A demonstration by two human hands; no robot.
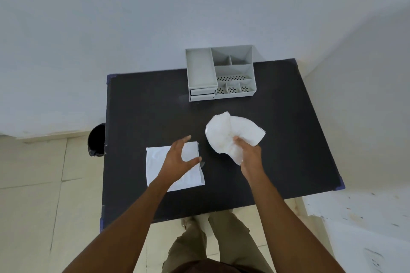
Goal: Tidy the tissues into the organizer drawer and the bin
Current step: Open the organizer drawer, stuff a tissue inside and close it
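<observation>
A crumpled white tissue (224,133) is lifted above the middle of the black table (155,104), and my right hand (249,155) grips its lower edge. A flat folded white tissue (155,162) lies on the table at the near left. My left hand (179,159) hovers over its right part with fingers spread, holding nothing. The grey organizer (221,73) stands at the table's far edge; its two small drawers (203,93) at the front left look closed. A black bin (97,139) stands on the floor beside the table's left edge.
A white wall runs behind the table. Tiled floor lies to the left, and a pale speckled surface sits at the right. My legs stand close to the table's near edge.
</observation>
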